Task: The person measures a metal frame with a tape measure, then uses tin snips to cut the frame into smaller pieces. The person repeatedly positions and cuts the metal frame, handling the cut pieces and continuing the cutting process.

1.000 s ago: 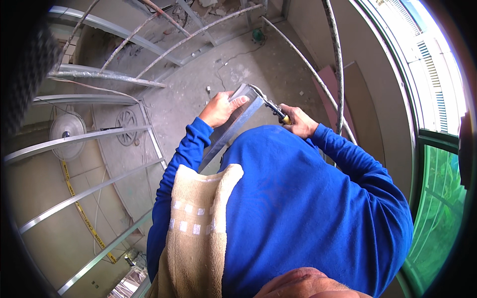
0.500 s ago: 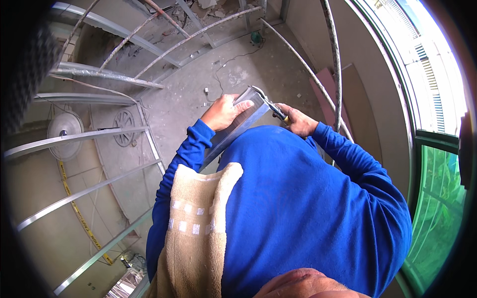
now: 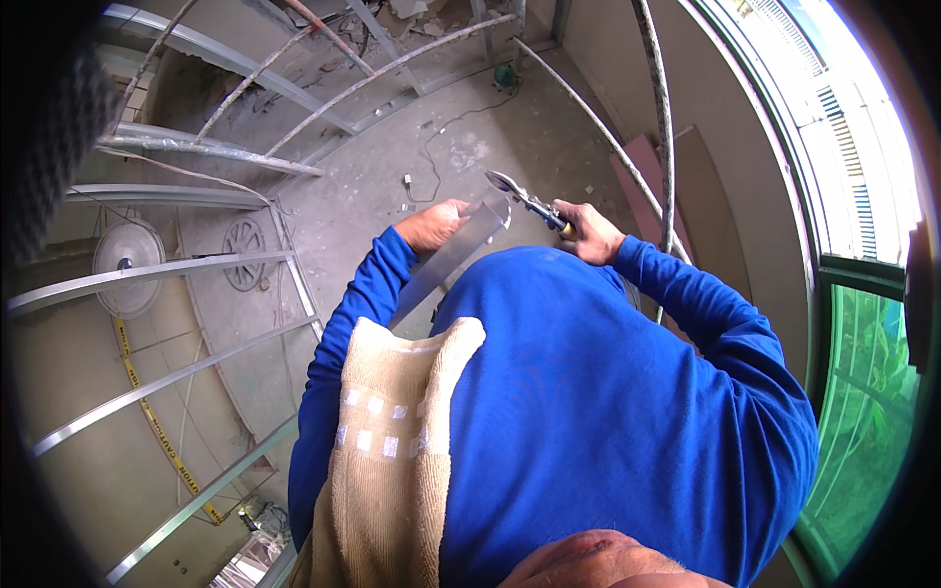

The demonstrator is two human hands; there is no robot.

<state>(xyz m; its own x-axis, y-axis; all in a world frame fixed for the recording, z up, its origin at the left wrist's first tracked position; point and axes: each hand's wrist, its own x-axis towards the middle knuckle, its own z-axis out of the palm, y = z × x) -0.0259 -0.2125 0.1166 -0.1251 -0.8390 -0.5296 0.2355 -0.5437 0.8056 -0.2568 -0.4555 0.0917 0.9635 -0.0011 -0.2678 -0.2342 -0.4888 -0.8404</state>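
Note:
My left hand (image 3: 433, 226) is closed around a light grey metal channel (image 3: 453, 257), near its far end. The channel slants down toward my left forearm, and its lower part passes behind my shirt. A pair of tin snips (image 3: 529, 202) with a yellow-and-dark handle is gripped in my right hand (image 3: 594, 234). Their jaws point up and left, just beyond the channel's end. Whether the blades touch the metal I cannot tell. A beige towel (image 3: 392, 470) hangs over my left shoulder.
Metal studs (image 3: 162, 274) form a frame on the left, with yellow caution tape (image 3: 157, 431) beyond. Pipe bars (image 3: 392, 71) cross ahead, and another pipe (image 3: 663, 127) stands at right. A cable (image 3: 428, 147) lies on the concrete floor. Boards (image 3: 711, 196) lean by the right wall.
The channel has turned in my left hand, so a flat face now shows instead of its hollow side. The snips' jaws have come off its end edge, and my left thumb no longer lies across it.

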